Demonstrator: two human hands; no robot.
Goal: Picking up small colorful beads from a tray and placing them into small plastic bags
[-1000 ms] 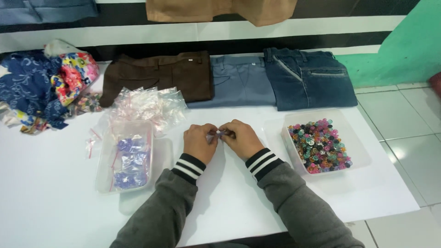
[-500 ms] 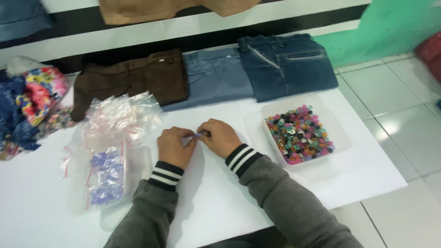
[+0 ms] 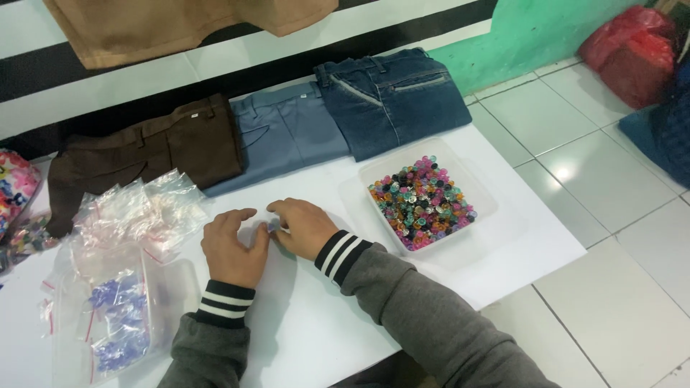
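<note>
My left hand (image 3: pixel 233 248) and my right hand (image 3: pixel 302 226) rest side by side on the white table (image 3: pixel 309 323), fingertips meeting over a small clear plastic bag (image 3: pixel 267 228) pinched between them; its contents are hidden. A clear tray of small multicoloured beads (image 3: pixel 422 203) sits just right of my right hand. Left of my left hand lies a heap of empty small clear zip bags (image 3: pixel 136 215), and below it a clear container of filled bags with blue pieces (image 3: pixel 118 327).
Three folded pairs of trousers lie along the table's far edge: brown (image 3: pixel 165 154), grey-blue (image 3: pixel 287 136), dark denim (image 3: pixel 392 97). Colourful fabric (image 3: pixel 14 190) sits at far left. Tiled floor lies to the right, with a red bag (image 3: pixel 632 54) against the green wall.
The view has shifted, so the table contents now sit further left and the floor shows more. My hands stay together on the small bag, now lower against the tabletop.
</note>
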